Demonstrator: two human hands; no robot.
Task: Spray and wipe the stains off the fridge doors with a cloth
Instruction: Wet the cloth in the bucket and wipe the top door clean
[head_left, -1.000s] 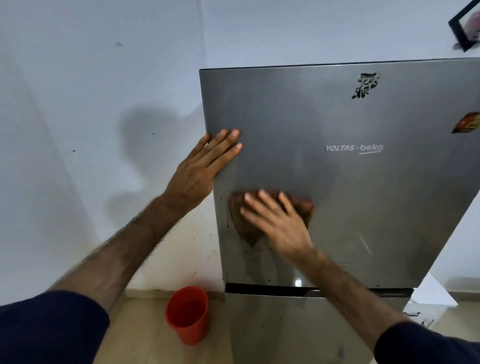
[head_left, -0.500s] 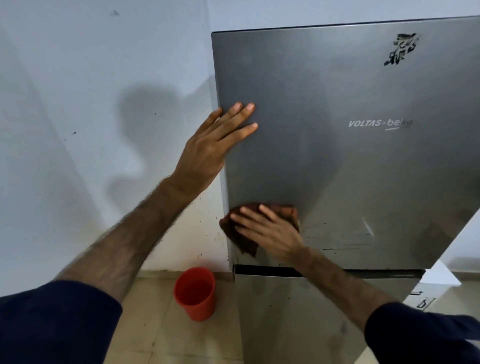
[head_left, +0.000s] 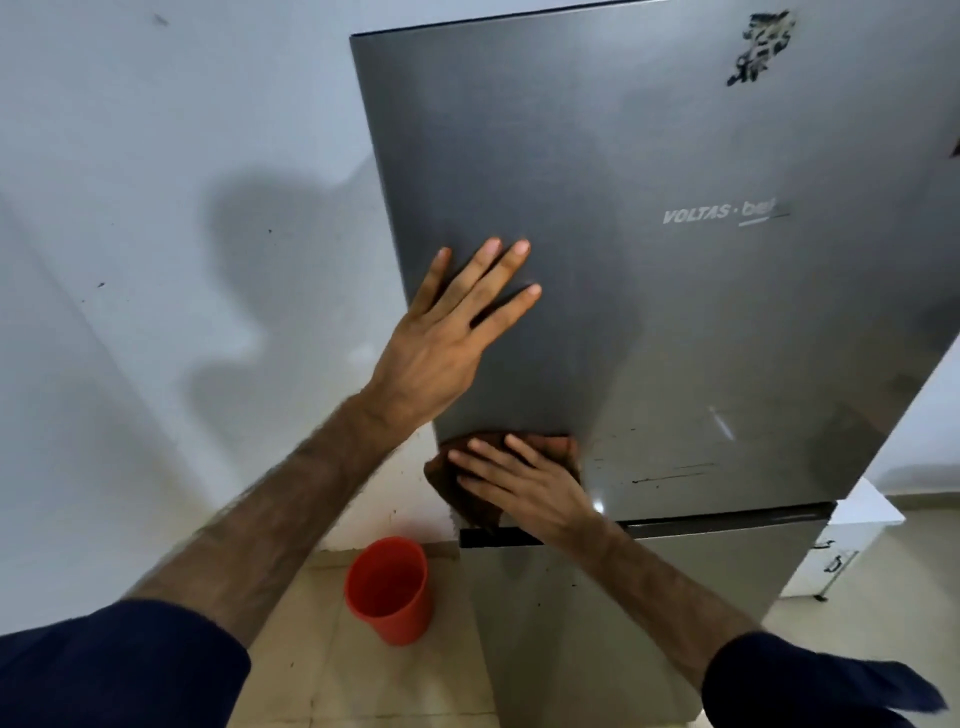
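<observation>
Wipe step is in hand, no spray bottle in view. Far left, an orange cup (head_left: 389, 590) sits on the tiled floor (head_left: 332, 675) beside the fridge base, near the wall (head_left: 156, 260); irrelevant to the wipe. Left hand (head_left: 441, 338) lies flat on the upper fridge door (head_left: 649, 312) near its left edge, fingers straight and spread, gripping nothing, probably bracing the door. Below it, right hand (head_left: 524, 483) presses the brown cloth (head_left: 467, 499) flat against the door's lower left corner, fingers extended and slightly fanned over the fabric, not pinching it; part of the cloth overhangs the door's left edge and hangs down to the gap above the lower door (head_left: 623, 623). To the right of the cloth, dark streak stains (head_left: 670, 475) remain along the bottom strip of the upper door, untouched by the cloth. Judgement: the next move calls for sliding the cloth rightward along that strip with steady palm pressure, then down to the lower door. Door surface is brushed grey steel, matte sheen, smudgy lower right, black sticker residue (head_left: 761, 49) top right.
</observation>
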